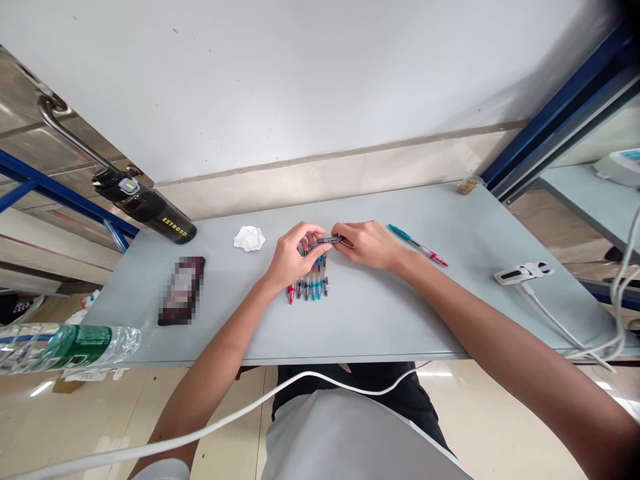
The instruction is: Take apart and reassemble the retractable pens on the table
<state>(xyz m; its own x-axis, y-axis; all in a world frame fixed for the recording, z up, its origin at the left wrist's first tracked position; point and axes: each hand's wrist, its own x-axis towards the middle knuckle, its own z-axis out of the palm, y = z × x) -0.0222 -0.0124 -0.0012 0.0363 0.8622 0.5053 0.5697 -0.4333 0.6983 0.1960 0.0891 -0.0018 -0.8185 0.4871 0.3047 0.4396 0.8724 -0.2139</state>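
While a white wall [350, 80] fills the top, a grey table [380, 327] runs pretty much right across below it. Black bottle [150, 210] sits at the back left corner, and a clear water bottle [75, 343] with a green label is out by the front left one. Left hand [295, 259] has thumb and fingertips clamped on one end of a grey pen [327, 241]; right hand [367, 245] has its fingers curled together, gripping the other end. That pen's up over the far end of a row of pens [314, 288] lying side by side, mid-table. Over on the right: a white plug block [523, 273] with a cable, then a teal-and-red pen [419, 247] lying just beyond the right wrist. Left of the hands there's crumpled white paper [249, 239]. Smallish clear cup [471, 185], back right corner.
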